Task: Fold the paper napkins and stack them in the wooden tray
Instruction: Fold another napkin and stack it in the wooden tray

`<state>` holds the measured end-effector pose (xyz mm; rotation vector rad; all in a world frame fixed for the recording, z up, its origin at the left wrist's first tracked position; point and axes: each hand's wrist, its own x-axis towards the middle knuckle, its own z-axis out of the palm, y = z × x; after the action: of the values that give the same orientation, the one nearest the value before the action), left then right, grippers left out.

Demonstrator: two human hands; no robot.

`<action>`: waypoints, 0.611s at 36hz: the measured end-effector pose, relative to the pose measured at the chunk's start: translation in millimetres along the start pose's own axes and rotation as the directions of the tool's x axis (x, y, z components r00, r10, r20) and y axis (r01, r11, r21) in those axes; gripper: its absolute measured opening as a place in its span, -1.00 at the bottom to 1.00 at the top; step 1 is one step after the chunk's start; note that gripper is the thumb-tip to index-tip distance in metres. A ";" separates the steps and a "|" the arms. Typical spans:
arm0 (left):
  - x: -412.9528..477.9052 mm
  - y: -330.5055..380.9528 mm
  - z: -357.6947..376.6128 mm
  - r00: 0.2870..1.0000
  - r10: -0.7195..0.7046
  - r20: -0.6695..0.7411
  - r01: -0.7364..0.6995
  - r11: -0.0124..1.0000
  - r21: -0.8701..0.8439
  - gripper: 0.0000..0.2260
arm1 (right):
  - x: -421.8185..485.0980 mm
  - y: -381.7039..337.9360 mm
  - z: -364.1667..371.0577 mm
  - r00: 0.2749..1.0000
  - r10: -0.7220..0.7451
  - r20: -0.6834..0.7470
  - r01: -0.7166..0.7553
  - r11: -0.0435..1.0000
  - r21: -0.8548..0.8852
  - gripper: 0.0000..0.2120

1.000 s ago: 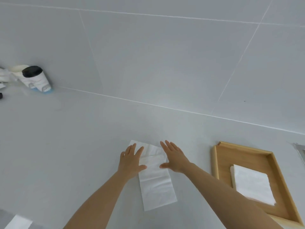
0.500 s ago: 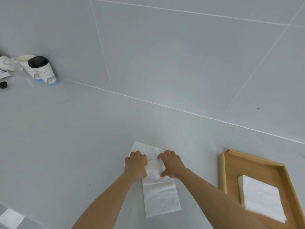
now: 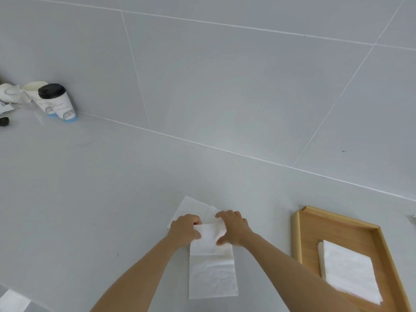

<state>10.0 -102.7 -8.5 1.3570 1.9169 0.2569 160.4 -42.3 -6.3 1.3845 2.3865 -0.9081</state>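
Left hand & right hand each pinched the far end of the paper napkin, one at either side, w/ that end lifted and curled back toward the person. Holding both sides at once prob. kept the flap square so its edge would meet the near edge evenly; one hand alone would likely skew it. Fingers of the right hand were curled over the flap, thumb underneath. The napkin's near half lay flat on the surface, long axis running away from the person, near the front edge, so only the flap needed to travel. A second white sheet lay flat under the hands' far side; whether it was part of the same napkin or a separate one, can't tell.

Just right of that, near the surface's right edge, sat the wooden tray w/ folded napkins already stacked inside, close enough for a short carry. A loose napkin lay at the front-left corner. Paper cups stood well apart at the far-left, against the wall, out of the working area.
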 end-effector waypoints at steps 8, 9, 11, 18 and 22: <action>-11.2 2.6 -4.3 0.996 0.074 -0.048 -0.081 0.981 -0.175 -0.65 | -8.9 8.6 -7.9 0.998 0.058 -0.038 -0.051 0.984 0.172 -0.64; -12.9 2.3 -4.1 0.996 0.073 -0.048 -0.081 0.979 -0.185 -0.65 | -10.3 9.4 -8.5 0.997 0.053 -0.048 -0.043 0.981 0.189 -0.75; -16.7 2.0 -4.6 0.996 0.075 -0.055 -0.085 0.976 -0.200 -0.66 | -13.5 9.4 -10.1 0.997 0.032 -0.068 -0.018 0.979 0.205 -0.85; -31.4 1.2 -5.8 0.992 0.114 -0.045 -0.121 0.973 -0.196 -0.69 | -33.1 6.5 -12.6 0.996 -0.039 -0.078 0.056 0.971 0.233 -0.88; -39.1 -2.5 -2.0 0.992 0.118 -0.039 -0.123 0.974 -0.188 -0.69 | -44.3 8.5 -7.9 0.995 -0.054 -0.081 0.068 0.980 0.188 -0.94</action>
<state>12.6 -137.5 9.6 1.3483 1.7841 0.5084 191.6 -65.4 18.1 1.4430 2.4649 -1.1475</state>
